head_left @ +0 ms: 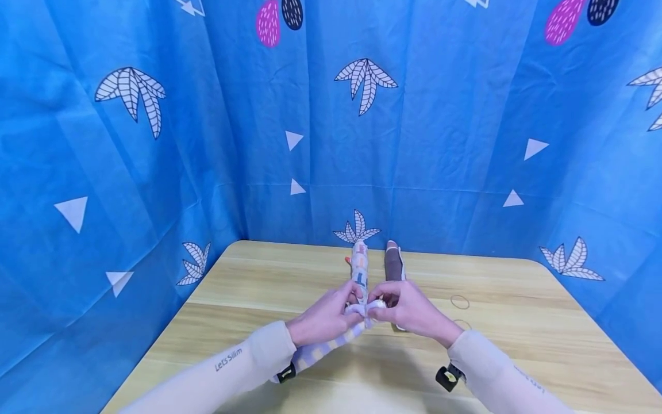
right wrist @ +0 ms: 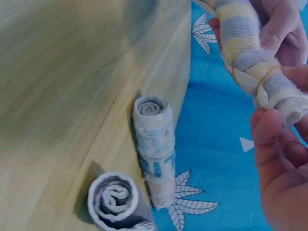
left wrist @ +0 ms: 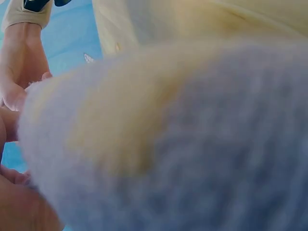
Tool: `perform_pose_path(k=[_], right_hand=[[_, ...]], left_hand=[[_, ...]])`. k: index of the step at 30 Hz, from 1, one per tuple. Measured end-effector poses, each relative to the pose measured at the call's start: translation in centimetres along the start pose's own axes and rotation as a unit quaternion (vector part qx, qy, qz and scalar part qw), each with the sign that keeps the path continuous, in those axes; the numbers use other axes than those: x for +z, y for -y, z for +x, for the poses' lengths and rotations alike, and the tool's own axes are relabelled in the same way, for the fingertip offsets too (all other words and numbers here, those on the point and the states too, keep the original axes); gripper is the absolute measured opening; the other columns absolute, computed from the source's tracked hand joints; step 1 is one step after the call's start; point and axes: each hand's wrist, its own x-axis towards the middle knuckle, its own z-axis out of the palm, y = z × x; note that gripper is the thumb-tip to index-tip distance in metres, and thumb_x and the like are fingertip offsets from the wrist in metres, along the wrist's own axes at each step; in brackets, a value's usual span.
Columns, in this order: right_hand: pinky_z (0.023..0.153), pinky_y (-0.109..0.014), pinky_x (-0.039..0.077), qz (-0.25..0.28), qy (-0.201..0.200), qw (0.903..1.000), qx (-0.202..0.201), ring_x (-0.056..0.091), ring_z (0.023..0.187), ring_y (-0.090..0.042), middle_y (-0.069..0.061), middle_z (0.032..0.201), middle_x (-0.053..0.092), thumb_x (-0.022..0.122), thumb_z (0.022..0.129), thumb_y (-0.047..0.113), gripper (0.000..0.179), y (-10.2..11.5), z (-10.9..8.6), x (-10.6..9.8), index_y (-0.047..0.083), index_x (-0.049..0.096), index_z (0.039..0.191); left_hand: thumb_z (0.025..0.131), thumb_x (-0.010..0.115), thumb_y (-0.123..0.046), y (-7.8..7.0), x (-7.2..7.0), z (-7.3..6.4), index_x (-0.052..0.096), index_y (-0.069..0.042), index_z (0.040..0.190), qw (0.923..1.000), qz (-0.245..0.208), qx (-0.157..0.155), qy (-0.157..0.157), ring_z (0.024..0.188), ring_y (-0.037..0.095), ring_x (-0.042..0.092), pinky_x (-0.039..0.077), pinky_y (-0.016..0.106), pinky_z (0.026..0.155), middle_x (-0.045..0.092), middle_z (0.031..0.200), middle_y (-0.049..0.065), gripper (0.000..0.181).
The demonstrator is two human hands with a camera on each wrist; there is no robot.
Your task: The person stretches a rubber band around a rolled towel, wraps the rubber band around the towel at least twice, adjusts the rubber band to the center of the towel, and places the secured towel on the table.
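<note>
A rolled towel (head_left: 326, 348) with yellow and lilac stripes slants up from the lower left toward both hands. Its fuzzy surface (left wrist: 130, 110) fills most of the left wrist view, close up and blurred. In the right wrist view thin rubber bands (right wrist: 262, 82) circle the roll near its white end (right wrist: 294, 113). My left hand (head_left: 326, 313) holds the roll near that end. The right hand (head_left: 411, 310) pinches the end between thumb and fingers, facing the left. Part of the fingers' grip is hidden behind the cloth.
A pale patterned rolled towel (head_left: 360, 264) and a brown rolled towel (head_left: 394, 265) lie side by side beyond the hands. Two loose rubber bands, one a thin ring (head_left: 460, 302), lie on the wooden table (head_left: 289, 276) at right. Blue curtains (head_left: 439, 144) stand behind.
</note>
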Motion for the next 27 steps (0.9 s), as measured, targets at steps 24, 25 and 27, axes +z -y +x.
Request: perform_pose_path(k=[24, 25, 27], right_hand=[[0.069, -0.040, 0.060, 0.207, -0.020, 0.9660, 0.153, 0.064, 0.067, -0.016, -0.010, 0.090, 0.069, 0.067, 0.096, 0.022, 0.036, -0.6, -0.2, -0.7, -0.006, 0.064, 0.117], [0.068, -0.039, 0.060, 0.211, -0.022, 0.9646, 0.156, 0.064, 0.066, -0.016, -0.009, 0.090, 0.069, 0.066, 0.096, 0.021, 0.035, -0.7, -0.2, -0.7, -0.007, 0.064, 0.116], [0.066, -0.035, 0.059, 0.217, -0.024, 0.9626, 0.160, 0.064, 0.065, -0.016, -0.009, 0.088, 0.069, 0.065, 0.096, 0.018, 0.032, -0.7, -0.2, -0.5, -0.008, 0.064, 0.115]], left_hand=[[0.099, 0.062, -0.039, 0.0, 0.3, -0.7, 0.057, -0.025, 0.136, 0.9454, 0.264, 0.171, -0.086, 0.094, 0.006, 0.062, 0.055, 0.024, 0.081, 0.061, 0.121, -0.005, 0.040], [0.098, 0.064, -0.037, 0.0, 0.3, -0.7, 0.057, -0.025, 0.137, 0.9424, 0.274, 0.172, -0.085, 0.095, 0.006, 0.062, 0.056, 0.023, 0.082, 0.061, 0.122, -0.005, 0.041], [0.097, 0.066, -0.035, -0.1, 0.4, -0.6, 0.058, -0.025, 0.136, 0.9401, 0.286, 0.168, -0.079, 0.096, 0.007, 0.062, 0.056, 0.023, 0.083, 0.061, 0.122, -0.005, 0.041]])
